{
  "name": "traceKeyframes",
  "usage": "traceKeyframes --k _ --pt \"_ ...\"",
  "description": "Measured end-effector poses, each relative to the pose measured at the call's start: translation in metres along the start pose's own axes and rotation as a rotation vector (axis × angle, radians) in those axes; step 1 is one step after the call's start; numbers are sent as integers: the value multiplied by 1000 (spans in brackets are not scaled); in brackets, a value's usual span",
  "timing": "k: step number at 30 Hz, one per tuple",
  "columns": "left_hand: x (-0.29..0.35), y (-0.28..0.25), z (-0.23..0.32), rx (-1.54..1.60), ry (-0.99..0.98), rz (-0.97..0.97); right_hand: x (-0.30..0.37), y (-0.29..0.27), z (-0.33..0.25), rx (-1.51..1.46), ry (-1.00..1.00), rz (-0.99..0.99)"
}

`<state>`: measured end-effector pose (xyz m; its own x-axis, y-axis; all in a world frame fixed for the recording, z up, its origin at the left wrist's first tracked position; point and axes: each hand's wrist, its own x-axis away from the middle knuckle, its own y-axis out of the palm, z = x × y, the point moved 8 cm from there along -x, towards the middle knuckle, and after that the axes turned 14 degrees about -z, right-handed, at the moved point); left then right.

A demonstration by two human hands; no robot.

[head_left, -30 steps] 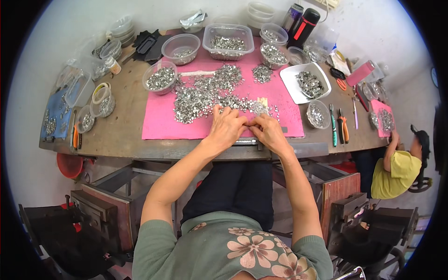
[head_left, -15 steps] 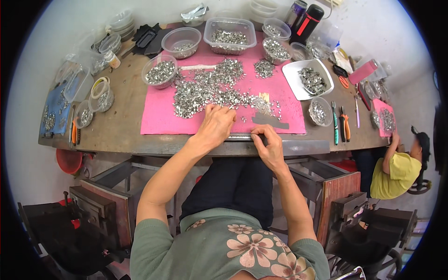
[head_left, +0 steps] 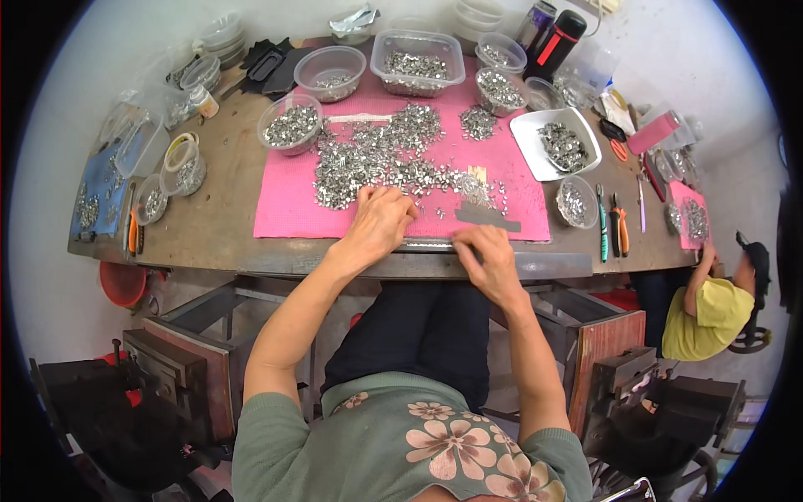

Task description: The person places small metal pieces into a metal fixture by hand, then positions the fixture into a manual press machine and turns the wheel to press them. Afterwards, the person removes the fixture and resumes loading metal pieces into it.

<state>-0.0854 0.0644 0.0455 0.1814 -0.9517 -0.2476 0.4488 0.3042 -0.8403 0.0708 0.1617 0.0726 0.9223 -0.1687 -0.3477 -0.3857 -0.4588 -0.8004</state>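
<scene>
Reference: pink mat (head_left: 280, 209). Small metal pieces (head_left: 360, 163) lie heaped across the mat's middle; a narrow metal strip (head_left: 428, 245) runs along its near edge. Left hand (head_left: 383, 219): positioned over the mat's near part, fingers curled; from here I cannot tell whether they grip a piece. Right hand (head_left: 489, 258): positioned at the mat's near edge, fingers bent, any grip likewise hidden from me

Arms, two, forearms bare: left arm (head_left: 293, 322) bent outward at the elbow and slanted inward; right arm (head_left: 533, 343) held somewhat straighter, likewise angled inward. Left hand (head_left: 381, 219): set farther forward, back turned up, fingers bent, fingertips partly hidden. Right hand (head_left: 492, 256): back turned up, fingers curled, forefinger and thumb directed leftward, grip not discernible. Hands held near each other, not touching.
</scene>
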Motion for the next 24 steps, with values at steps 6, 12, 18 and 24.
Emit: traceKeyframes --k 6,12,18,24 --pt "0 1 1 -9 -78 37 -39 19 35 -88 179 -47" --pt "1 -3 10 -159 -57 60 -49 33 47 -1 191 -123" --pt "1 -4 7 -160 -49 42 -40 14 50 10 178 -30" --pt "2 -7 -10 47 -95 -33 -33 10 40 110 70 -93"
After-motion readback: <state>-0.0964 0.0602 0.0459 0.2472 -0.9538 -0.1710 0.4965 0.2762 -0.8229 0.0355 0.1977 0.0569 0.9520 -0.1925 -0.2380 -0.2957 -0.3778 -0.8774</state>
